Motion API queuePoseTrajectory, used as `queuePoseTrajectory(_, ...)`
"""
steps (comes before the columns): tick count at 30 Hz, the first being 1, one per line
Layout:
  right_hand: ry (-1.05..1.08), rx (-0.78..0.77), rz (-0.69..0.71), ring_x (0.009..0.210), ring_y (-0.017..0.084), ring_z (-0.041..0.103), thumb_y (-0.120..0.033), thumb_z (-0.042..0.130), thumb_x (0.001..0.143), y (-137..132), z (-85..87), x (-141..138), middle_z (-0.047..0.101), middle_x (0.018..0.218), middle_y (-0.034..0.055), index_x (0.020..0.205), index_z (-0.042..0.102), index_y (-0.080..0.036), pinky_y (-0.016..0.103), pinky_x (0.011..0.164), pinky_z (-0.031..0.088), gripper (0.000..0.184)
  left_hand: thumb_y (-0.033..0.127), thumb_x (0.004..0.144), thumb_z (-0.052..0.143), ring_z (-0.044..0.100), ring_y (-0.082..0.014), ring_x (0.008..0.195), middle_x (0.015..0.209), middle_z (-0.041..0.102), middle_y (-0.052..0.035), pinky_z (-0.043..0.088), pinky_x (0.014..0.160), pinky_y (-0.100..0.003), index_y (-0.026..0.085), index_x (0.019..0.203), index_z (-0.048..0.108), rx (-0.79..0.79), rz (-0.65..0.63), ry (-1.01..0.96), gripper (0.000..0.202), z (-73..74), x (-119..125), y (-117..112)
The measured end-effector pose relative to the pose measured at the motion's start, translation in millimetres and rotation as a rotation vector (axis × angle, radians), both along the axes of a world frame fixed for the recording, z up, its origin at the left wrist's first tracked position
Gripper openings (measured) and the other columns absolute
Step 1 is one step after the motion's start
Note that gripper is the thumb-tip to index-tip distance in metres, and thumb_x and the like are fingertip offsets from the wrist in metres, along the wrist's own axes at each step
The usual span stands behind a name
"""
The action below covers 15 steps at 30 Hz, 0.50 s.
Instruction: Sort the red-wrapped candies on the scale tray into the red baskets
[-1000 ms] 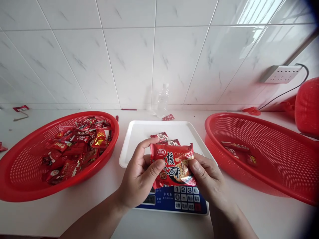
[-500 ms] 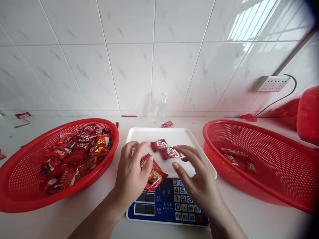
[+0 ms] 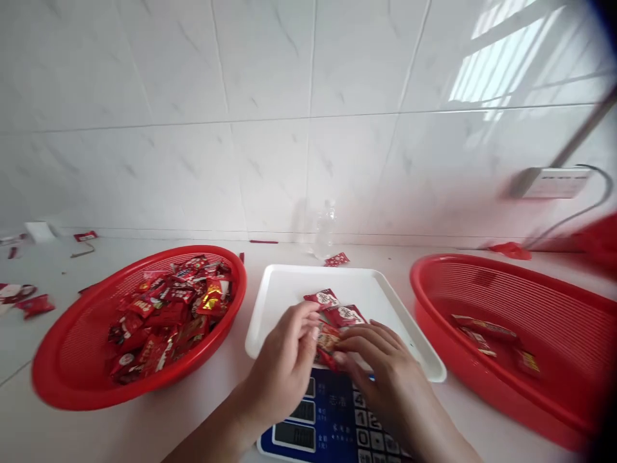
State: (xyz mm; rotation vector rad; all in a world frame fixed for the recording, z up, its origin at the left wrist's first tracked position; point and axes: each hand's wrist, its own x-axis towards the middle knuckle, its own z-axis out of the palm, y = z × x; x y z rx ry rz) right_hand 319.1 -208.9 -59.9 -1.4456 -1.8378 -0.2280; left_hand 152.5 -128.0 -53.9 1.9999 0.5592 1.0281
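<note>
A red snack packet (image 3: 328, 337) with a food picture lies between my two hands over the front of the scale's white tray (image 3: 282, 289). My left hand (image 3: 284, 363) grips its left side, thumb towards me. The curled fingers and thumb of my right hand (image 3: 388, 366) close on its right side. Much of the packet is hidden by my fingers. Just behind it, two smaller dark red packets, one to the left (image 3: 322, 298) and one to the right (image 3: 348, 315), rest on the tray. Below, my right hand partly covers the scale's blue keypad panel (image 3: 337, 411).
At left stands a red basket (image 3: 62, 360) heaped with wrapped snacks. Another red basket (image 3: 453, 379) at right holds a few packets. Behind the tray are a clear bottle (image 3: 325, 231) and a small red packet (image 3: 336, 259). A power strip (image 3: 554, 183) hangs on the wall.
My right hand has come in from the right and closed on the snack packet that my left hand was holding alone. The whole view has shifted, with everything lower and further right.
</note>
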Motion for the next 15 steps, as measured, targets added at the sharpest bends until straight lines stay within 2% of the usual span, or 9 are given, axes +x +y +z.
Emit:
queuePoseTrajectory(3, -0.053, 0.067, 0.036, 0.102, 0.028, 0.069, -0.04, 0.057, 0.095, 3.0, -9.8, 3.3, 0.074, 0.108, 0.0087, 0.108, 0.069, -0.025, 0.046, 0.086, 0.056, 0.024, 0.022, 0.101, 0.042, 0.056, -0.0213, 0.122, 0.134, 0.052, -0.0124, 0.052, 0.1, -0.038, 0.025, 0.135, 0.04, -0.032, -0.121, -0.058, 0.034, 2.1, 2.8, -5.5)
queuePoseTrajectory(5, -0.128, 0.088, 0.093, 0.108, 0.03, 0.067, -0.043, 0.058, 0.094, 5.3, -16.2, 5.2, 0.073, 0.115, 0.0075, 0.119, 0.067, -0.026, 0.049, 0.091, 0.055, 0.031, 0.021, 0.099, 0.045, 0.05, -0.0224, 0.13, 0.141, 0.047, -0.0135, 0.048, 0.106, -0.04, 0.024, 0.138, 0.037, 0.021, -0.132, -0.08, 0.04, 5.6, 1.4, -6.2)
queuePoseTrajectory(6, -0.157, 0.089, 0.1, 0.106, 0.03, 0.069, -0.043, 0.057, 0.094, 6.0, -18.7, 7.4, 0.073, 0.114, 0.0067, 0.117, 0.068, -0.027, 0.05, 0.091, 0.055, 0.03, 0.02, 0.098, 0.047, 0.048, -0.0228, 0.132, 0.142, 0.046, -0.0135, 0.046, 0.109, -0.041, 0.024, 0.139, 0.037, 0.07, -0.11, -0.077, 0.042, 8.1, -1.0, -5.7)
queuePoseTrajectory(8, -0.185, 0.063, 0.055, 0.095, 0.028, 0.072, -0.042, 0.053, 0.096, 6.4, -22.1, 15.1, 0.075, 0.105, 0.0054, 0.103, 0.072, -0.026, 0.051, 0.088, 0.055, 0.026, 0.021, 0.097, 0.05, 0.048, -0.0231, 0.131, 0.14, 0.05, -0.0131, 0.044, 0.11, -0.042, 0.023, 0.136, 0.041, 0.166, -0.044, -0.033, 0.041, 14.4, -9.7, -3.2)
queuePoseTrajectory(11, -0.168, 0.066, -0.093, 0.082, 0.028, 0.073, -0.045, 0.048, 0.098, 5.1, -22.8, 29.7, 0.075, 0.092, 0.0055, 0.084, 0.07, -0.025, 0.051, 0.081, 0.055, 0.033, 0.024, 0.096, 0.051, 0.057, -0.0225, 0.119, 0.125, 0.062, -0.0114, 0.047, 0.103, -0.04, 0.022, 0.123, 0.052, 0.231, 0.07, 0.106, 0.027, 26.2, -33.4, 6.6)
queuePoseTrajectory(13, -0.117, 0.113, -0.155, 0.084, 0.029, 0.072, -0.046, 0.047, 0.097, 4.0, -21.1, 33.8, 0.075, 0.093, 0.007, 0.085, 0.07, -0.025, 0.051, 0.079, 0.056, 0.033, 0.024, 0.096, 0.049, 0.062, -0.0223, 0.107, 0.113, 0.067, -0.0089, 0.049, 0.095, -0.039, 0.022, 0.11, 0.058, 0.241, 0.188, 0.256, 0.017, 35.0, -56.0, 19.1)
queuePoseTrajectory(15, -0.049, 0.161, -0.148, 0.087, 0.029, 0.071, -0.045, 0.048, 0.097, 3.1, -18.5, 30.3, 0.075, 0.097, 0.0077, 0.091, 0.07, -0.025, 0.05, 0.082, 0.055, 0.03, 0.024, 0.095, 0.044, 0.065, -0.0215, 0.091, 0.097, 0.069, -0.0049, 0.051, 0.082, -0.035, 0.022, 0.096, 0.059, 0.206, 0.33, 0.518, 0.016, 44.1, -82.9, 36.5)
